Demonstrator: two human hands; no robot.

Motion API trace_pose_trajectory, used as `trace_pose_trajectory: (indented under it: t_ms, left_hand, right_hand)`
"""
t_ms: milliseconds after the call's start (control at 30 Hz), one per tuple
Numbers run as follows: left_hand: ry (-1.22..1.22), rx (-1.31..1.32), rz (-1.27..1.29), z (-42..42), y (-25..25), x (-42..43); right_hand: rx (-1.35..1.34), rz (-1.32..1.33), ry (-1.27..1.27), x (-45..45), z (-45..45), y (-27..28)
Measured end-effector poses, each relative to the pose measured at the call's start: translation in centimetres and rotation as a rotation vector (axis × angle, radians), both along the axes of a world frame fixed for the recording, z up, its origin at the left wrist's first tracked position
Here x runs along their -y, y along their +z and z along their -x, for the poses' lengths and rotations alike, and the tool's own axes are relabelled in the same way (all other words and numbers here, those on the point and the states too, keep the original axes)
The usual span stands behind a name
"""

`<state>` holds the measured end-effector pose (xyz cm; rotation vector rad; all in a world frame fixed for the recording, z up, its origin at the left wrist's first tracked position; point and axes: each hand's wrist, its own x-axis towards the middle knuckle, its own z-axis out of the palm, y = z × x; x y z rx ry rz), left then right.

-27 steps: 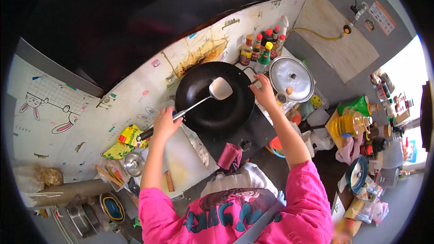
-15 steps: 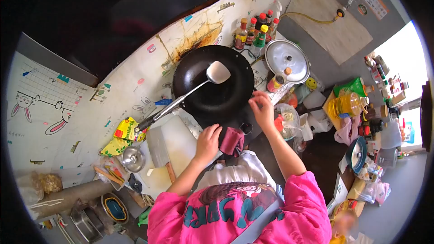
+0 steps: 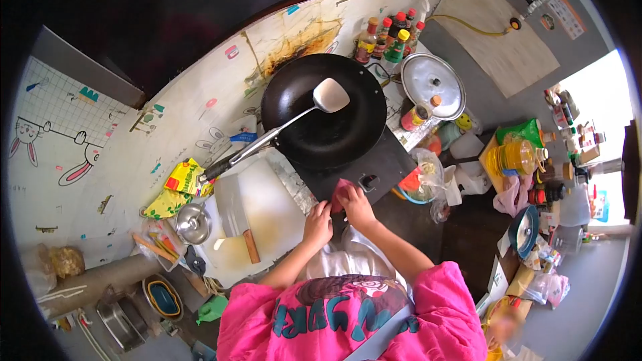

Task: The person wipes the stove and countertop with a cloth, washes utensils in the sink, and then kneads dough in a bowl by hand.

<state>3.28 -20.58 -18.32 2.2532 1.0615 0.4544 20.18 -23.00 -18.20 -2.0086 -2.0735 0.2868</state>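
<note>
A dark red cloth [image 3: 341, 194] is bunched at the front edge of the black stove [image 3: 381, 167], below its knob. My right hand [image 3: 358, 209] is closed on the cloth from the right. Close to the cloth's left side is my left hand [image 3: 318, 224], its fingers curled together; whether they grip part of the cloth is hidden. On the stove stands a large black wok [image 3: 314, 134]. A metal spatula [image 3: 331, 95] lies across it, its dark handle resting past the left rim.
Left of the stove, a cleaver [image 3: 234, 210] lies on a white cutting board [image 3: 271, 210], beside a metal bowl [image 3: 194, 224] and yellow packets [image 3: 187, 177]. Behind right are sauce bottles [image 3: 394, 47], a spice jar [image 3: 414, 117] and a pot lid [image 3: 433, 85]. An oil jug [image 3: 513, 158] stands farther right.
My right hand has come down and left from beside the wok onto the cloth. My left hand has shifted slightly closer to my body. The camera view has moved a little.
</note>
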Motion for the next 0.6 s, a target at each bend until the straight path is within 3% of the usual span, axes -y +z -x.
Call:
trace_pose_trajectory:
  t_ms: [100,200,400,467,533,600]
  left_hand:
    - [0.107,0.022,-0.004,-0.1,0.6,-0.4]
    - [0.251,0.082,0.019,-0.8,1.4,-0.8]
    - [0.072,-0.082,-0.064,-1.4,-0.4,2.9]
    - [-0.009,-0.057,-0.007,-1.2,1.0,4.9]
    - [-0.108,-0.035,0.105,-1.0,0.6,5.6]
    - [-0.045,0.035,0.136,-0.9,0.0,6.2]
  right_hand:
    - [-0.103,0.102,-0.046,-4.9,0.4,2.4]
    - [0.098,-0.057,0.051,-6.5,1.2,1.0]
    - [0.034,-0.091,0.196,-0.3,-0.5,-0.6]
    - [-0.033,0.033,0.249,3.0,-1.3,0.7]
    - [-0.020,-0.039,0.327,4.7,-1.9,0.6]
    - [-0.012,-0.005,0.385,4.5,-1.8,0.4]
